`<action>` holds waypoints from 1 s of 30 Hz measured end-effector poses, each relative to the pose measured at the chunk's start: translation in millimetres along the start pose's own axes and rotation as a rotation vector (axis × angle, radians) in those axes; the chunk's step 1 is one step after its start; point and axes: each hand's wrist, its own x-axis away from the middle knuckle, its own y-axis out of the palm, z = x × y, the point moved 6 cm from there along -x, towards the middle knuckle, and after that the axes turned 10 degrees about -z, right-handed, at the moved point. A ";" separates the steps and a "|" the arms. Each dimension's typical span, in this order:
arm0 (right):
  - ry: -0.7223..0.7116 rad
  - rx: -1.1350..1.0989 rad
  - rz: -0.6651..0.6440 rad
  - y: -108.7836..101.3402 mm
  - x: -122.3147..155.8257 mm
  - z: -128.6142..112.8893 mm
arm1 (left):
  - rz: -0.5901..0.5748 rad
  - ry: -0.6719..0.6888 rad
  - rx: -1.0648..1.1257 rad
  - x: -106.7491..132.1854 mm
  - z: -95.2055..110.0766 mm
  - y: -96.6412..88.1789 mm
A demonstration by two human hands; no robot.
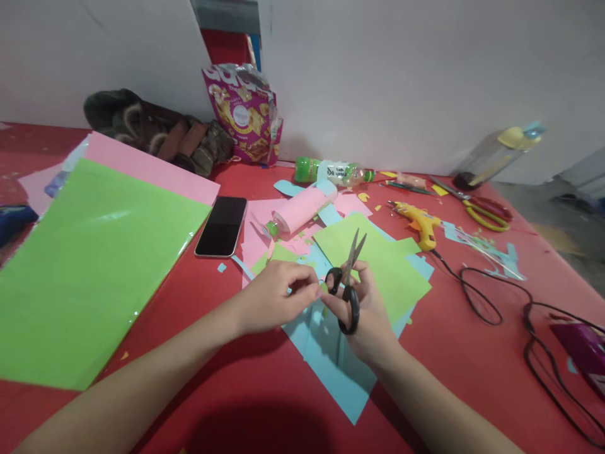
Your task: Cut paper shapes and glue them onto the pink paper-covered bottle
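Note:
My right hand [366, 309] is closed round the black-handled scissors [348, 293], whose slightly parted blades point up and away from me. Beside it, my left hand [283, 295] is pinched, thumb against forefinger, on a tiny green paper piece [324, 288] that also meets the right fingertips. Both hands hover over light blue paper [350, 391] and green paper sheets [392, 271]. Just beyond them lies a bottle wrapped in pink paper [305, 209] with its green cap toward me.
A phone [222, 227] and a large green paper pack [104, 252] lie on the left. Behind stand a snack bag [246, 116] and a lying green bottle [331, 171]. To the right are a yellow glue gun [418, 222] with its cord, larger scissors [486, 211] and a clear bottle [496, 154].

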 end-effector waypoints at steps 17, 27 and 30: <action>-0.007 0.050 0.006 0.2 0.4 -1.5 | -0.068 -0.062 0.019 -1.5 -5.7 1.9; 0.144 0.010 -0.272 14.3 2.8 8.9 | 0.244 -0.080 0.104 7.2 -9.5 -33.6; 0.195 0.038 -0.339 19.1 5.1 11.2 | 0.301 -0.075 0.121 10.5 -7.3 -40.4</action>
